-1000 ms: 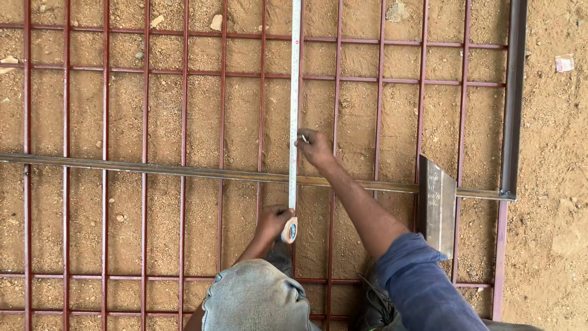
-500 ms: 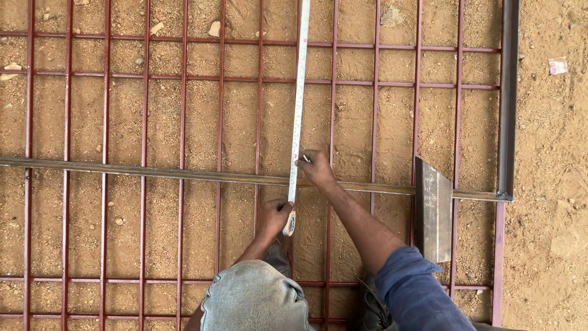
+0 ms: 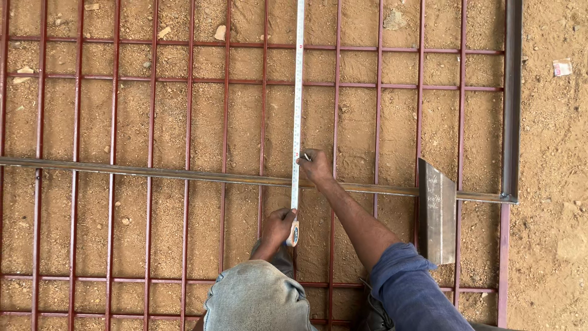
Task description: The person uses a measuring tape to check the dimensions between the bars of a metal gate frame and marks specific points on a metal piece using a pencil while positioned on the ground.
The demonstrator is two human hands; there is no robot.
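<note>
While right hand (image 3: 315, 167) stays put — tape measure (image 3: 297, 110) straightens.

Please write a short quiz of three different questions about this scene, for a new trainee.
1. True or false: the tape measure lies parallel to the long grey bar.
2. Which hand holds the tape case? A) left hand B) right hand
3. What ground lies under the red metal grid?

Key: 1. False, it crosses the bar. 2. A. 3. Sandy soil.
</note>
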